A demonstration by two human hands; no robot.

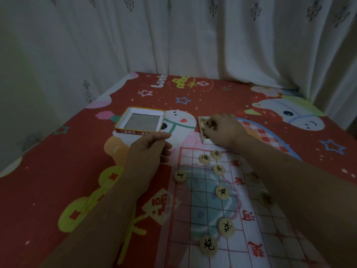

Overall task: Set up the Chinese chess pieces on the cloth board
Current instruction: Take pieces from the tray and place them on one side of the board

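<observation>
The Chinese chess pieces (222, 192) with black characters sit scattered on the cloth board (201, 213), which lies at about 5 o'clock in the view, over a red cartoon-printed tablecloth (58, 180).

Starting from 9 o'clock, the tablecloth covers the whole table, with yellow coin shapes printed along its left part. At about 11 o'clock an upturned box lid (140, 121), white inside with an orange rim, rests on the tablecloth. Just below it the left hand (148, 149) hovers beside the board's far left corner, fingers curled loosely inward and holding nothing that can be seen.

One piece (180, 176) sits on the board's left border. Two more lie near the far edge, and others run in a loose line toward 6 o'clock, the nearest (208, 246) at the bottom of the view. Two dim pieces (266, 199) lie farther right, partly under the right forearm.

At about 1 o'clock the right hand (224, 130) reaches into a small white box (202, 130) just beyond the board's far edge, fingers closed down among the pale pieces inside; whether it grips one cannot be told. A pale curtain (193, 35) hangs behind the table.
</observation>
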